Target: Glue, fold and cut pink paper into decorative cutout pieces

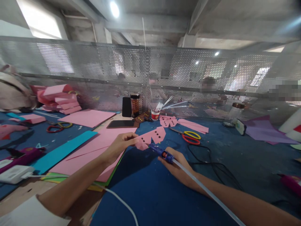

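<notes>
Pinching a pink paper cutout [150,136], left hand [122,143]; curled round a blue glue gun [160,152], right hand [180,158].

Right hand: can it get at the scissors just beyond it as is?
Probably not for grasping: the right hand holds the blue glue gun. The way to the scissors looks free, though.

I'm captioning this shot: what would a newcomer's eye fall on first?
Probably the blue glue gun in the right hand, mid-picture, its tip close to the pink paper piece in the left hand. Next, perhaps, the bright turquoise strip at the picture's left, and the scissors with red and yellow handles beyond the right hand.
</notes>
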The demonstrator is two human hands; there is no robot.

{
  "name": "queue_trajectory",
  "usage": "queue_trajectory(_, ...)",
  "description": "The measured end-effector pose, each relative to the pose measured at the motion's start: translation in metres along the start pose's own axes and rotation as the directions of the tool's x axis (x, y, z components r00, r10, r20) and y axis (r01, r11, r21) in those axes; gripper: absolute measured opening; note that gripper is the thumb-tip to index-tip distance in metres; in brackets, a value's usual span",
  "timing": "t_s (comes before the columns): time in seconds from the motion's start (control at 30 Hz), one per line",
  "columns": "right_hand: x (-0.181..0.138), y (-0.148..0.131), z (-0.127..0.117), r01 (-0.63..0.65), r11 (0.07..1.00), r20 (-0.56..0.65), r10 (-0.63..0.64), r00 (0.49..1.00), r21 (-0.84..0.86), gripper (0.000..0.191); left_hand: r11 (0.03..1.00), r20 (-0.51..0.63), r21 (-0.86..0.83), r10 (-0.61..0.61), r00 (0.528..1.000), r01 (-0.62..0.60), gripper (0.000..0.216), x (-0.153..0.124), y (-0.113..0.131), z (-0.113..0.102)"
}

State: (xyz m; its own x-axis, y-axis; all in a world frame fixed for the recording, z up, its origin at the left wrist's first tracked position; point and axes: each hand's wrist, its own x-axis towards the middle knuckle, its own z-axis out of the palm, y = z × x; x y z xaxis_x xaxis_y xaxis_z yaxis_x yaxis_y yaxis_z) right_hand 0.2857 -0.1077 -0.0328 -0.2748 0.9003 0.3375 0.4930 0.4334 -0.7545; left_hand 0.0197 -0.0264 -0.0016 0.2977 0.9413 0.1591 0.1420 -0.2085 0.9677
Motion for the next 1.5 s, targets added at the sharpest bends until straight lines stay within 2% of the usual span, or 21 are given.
queue_trajectory(0.2,0.001,-0.005,-0.001,-0.007,1.0,0.002,0.007,1.0,0.028,0.03,1.0,-0.01,-0.011,-0.021,1.0,0.021,0.032,0.0,-0.002,0.0)
queue_trajectory(0.53,0.003,-0.006,0.0,-0.089,0.988,-0.033,0.094,0.995,0.127,0.031,0.999,-0.016,-0.043,-0.033,0.999,0.032,0.032,0.001,-0.004,-0.001)
queue_trajectory(0.8,0.003,-0.009,-0.003,-0.061,0.987,-0.012,0.063,0.998,0.15,0.028,0.997,-0.027,-0.06,-0.042,0.999,0.04,0.029,0.0,-0.002,-0.001)
queue_trajectory(1.13,0.004,-0.01,-0.004,-0.062,0.99,-0.016,0.065,0.998,0.126,0.026,0.976,-0.082,-0.206,-0.092,0.992,0.074,0.022,-0.003,0.008,0.001)
queue_trajectory(1.33,0.003,-0.006,-0.001,-0.082,0.987,-0.029,0.086,0.996,0.137,0.028,0.942,-0.153,-0.329,-0.124,0.98,0.067,0.017,-0.003,0.013,-0.011)
queue_trajectory(1.5,0.006,-0.004,-0.001,-0.154,0.977,-0.095,0.169,0.981,0.149,0.033,0.898,-0.275,-0.438,-0.185,0.944,0.048,0.022,0.005,0.012,-0.032)
